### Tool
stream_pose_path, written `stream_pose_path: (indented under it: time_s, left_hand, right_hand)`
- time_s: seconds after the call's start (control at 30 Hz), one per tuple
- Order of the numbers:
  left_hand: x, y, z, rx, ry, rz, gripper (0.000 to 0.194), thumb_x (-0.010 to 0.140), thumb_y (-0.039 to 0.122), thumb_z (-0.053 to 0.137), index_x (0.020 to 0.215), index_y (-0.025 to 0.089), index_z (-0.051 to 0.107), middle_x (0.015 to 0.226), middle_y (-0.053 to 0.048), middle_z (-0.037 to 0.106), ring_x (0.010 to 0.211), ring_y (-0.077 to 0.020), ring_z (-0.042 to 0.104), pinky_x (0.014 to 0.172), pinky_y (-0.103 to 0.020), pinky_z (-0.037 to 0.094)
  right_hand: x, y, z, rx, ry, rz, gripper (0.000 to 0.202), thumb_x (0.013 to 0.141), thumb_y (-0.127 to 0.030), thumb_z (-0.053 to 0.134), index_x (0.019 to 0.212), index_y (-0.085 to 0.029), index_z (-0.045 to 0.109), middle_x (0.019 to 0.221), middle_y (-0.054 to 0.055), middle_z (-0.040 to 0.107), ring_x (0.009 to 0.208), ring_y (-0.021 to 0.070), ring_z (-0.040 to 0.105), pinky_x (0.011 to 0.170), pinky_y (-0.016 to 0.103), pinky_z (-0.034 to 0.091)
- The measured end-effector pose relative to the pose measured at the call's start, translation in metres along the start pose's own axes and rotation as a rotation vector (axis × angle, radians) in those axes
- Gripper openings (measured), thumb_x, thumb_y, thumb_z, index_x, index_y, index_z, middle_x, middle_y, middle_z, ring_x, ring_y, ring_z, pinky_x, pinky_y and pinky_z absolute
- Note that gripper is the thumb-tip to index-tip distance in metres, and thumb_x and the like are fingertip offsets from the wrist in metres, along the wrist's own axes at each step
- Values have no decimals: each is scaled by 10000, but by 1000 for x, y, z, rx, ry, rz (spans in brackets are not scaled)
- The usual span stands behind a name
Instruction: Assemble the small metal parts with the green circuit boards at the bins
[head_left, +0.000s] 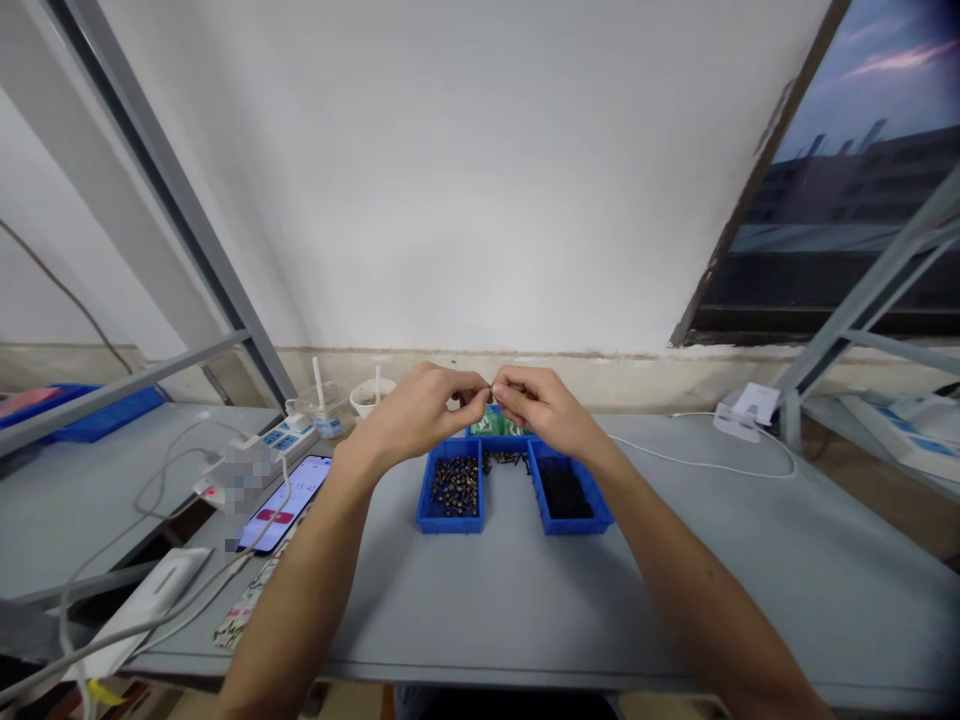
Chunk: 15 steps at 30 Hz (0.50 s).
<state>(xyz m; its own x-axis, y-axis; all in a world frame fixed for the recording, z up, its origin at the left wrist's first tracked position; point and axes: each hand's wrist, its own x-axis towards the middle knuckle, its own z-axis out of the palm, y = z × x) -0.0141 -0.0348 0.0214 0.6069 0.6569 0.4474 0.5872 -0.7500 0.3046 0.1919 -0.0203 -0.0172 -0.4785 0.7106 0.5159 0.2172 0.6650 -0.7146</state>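
My left hand (420,408) and my right hand (541,405) are raised above the grey table (480,590), fingertips pinched together on a tiny dark part (491,390) between them. Below them stand a blue bin of brass-coloured small parts (451,490) on the left and a blue bin of black small parts (568,493) on the right. Loose dark screws (506,460) lie on the table between the bins. A third blue bin with green contents (495,428) sits behind, partly hidden by my hands.
A lit phone (289,500), a power strip (281,437) with cables, a white power bank (154,590) and two cups (341,402) stand at the left. A white adapter (742,408) with its cord lies at the right. Grey shelf frames rise on both sides.
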Motion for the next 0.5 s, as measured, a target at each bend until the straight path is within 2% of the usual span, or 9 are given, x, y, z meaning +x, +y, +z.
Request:
stream_pose_path:
  time_s: [0.1,0.3,0.5]
  left_hand:
    - [1,-2,1,1,-8,10,322,985,289,477,807,179,721,716,16,692,625,-102,551,628,-242,374]
    - [3,-7,3,12,27,-31,325,987,311,493,774,182,703,674,28,668,593,-96,535,606,-247,354]
    - [3,-11,2,44,-3,-8,344,990,297,464,786,179,715,694,8,688,579,-104,521,609,-259,345]
  right_hand:
    - [0,-2,-6,42,-75,59,323,1035,-413,467,805,-202,550,616,-43,488,538,96,423,538,253,345]
    - [-1,-6,-7,-294,20,-11,119,1017,-301,511,981,-222,591,720,-23,579,639,125,492,622,275,367]
    - [1,1,-1,-426,22,-90,189,1042,-273,438,972,-219,605,801,4,621,718,144,527,679,286,357]
